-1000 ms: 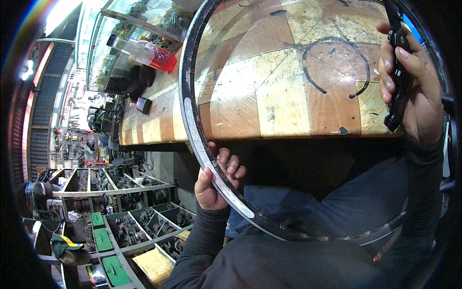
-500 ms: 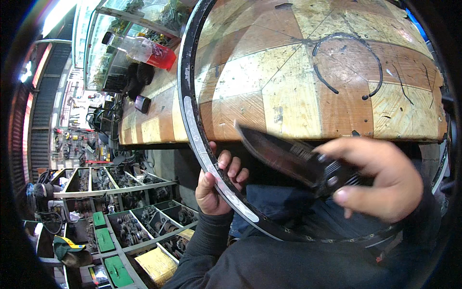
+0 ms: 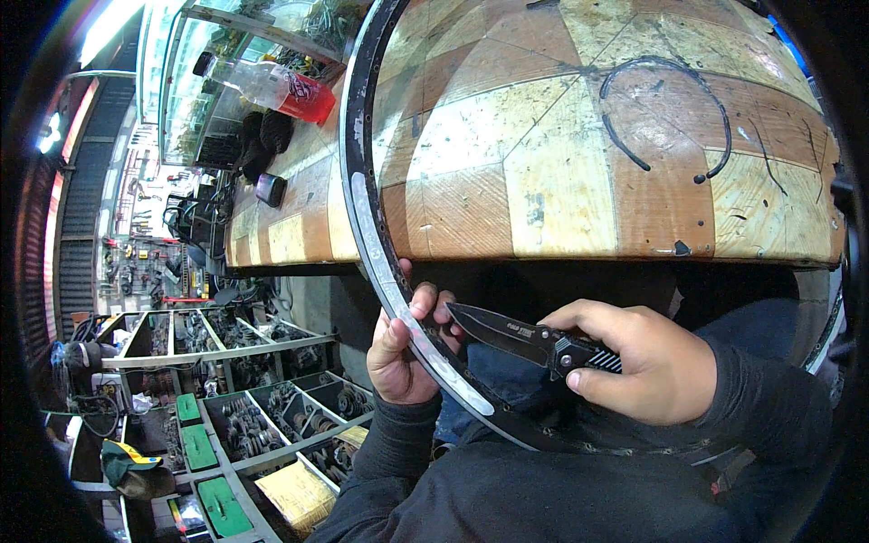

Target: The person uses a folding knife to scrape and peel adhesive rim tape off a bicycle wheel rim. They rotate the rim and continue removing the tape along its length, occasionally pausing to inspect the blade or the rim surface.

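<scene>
A large black bicycle rim (image 3: 385, 262) with silvery-white patches on its side leans across my lap, its upper part rising over the table. My left hand (image 3: 409, 339) grips the rim low on its left side, thumb on the near face and fingers behind. In my right hand (image 3: 647, 362) is a black folding knife (image 3: 507, 337) with its blade out. The blade points left, and its tip lies close to my left fingertips and the rim's inner edge. My right fingers wrap the knife's handle, hiding much of it.
On the patched wooden table (image 3: 561, 199) lies a curved black cable (image 3: 727, 118). Farther left are a bottle of red drink (image 3: 272, 88), dark gloves (image 3: 262, 140) and a small dark box (image 3: 270, 190). Divided bins of parts (image 3: 244, 425) and a cap (image 3: 136, 471) sit at lower left.
My right hand has come down and toward me with the knife, so the blade is lower and nearer the rim. My left hand keeps its grip.
</scene>
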The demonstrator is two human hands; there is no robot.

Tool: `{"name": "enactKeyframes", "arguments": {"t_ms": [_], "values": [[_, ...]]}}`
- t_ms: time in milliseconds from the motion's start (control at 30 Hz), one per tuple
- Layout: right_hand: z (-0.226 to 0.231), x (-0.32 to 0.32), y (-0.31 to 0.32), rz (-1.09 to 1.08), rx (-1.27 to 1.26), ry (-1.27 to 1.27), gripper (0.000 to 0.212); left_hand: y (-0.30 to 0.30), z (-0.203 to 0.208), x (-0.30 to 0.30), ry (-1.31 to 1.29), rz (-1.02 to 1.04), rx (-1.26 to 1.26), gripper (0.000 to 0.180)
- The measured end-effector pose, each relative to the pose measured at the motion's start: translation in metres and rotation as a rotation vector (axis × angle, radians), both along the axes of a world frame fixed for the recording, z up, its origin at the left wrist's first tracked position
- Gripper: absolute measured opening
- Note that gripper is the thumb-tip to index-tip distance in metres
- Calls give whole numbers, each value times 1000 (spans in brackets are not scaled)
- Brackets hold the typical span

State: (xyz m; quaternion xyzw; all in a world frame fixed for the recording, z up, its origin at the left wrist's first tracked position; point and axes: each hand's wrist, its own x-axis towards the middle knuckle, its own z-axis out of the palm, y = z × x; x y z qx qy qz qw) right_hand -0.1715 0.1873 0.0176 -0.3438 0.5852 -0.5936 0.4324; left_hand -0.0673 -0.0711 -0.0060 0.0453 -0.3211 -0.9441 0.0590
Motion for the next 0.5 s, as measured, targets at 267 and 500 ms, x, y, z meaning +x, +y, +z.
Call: {"name": "enactKeyframes", "arguments": {"t_ms": [267,500], "values": [[5,-2,0,7,79,-41,46,-3,-3,1,34,-91,168,63],[1,-3,0,46,17,12,50,-10,-3,2,44,-112,118,60]]}}
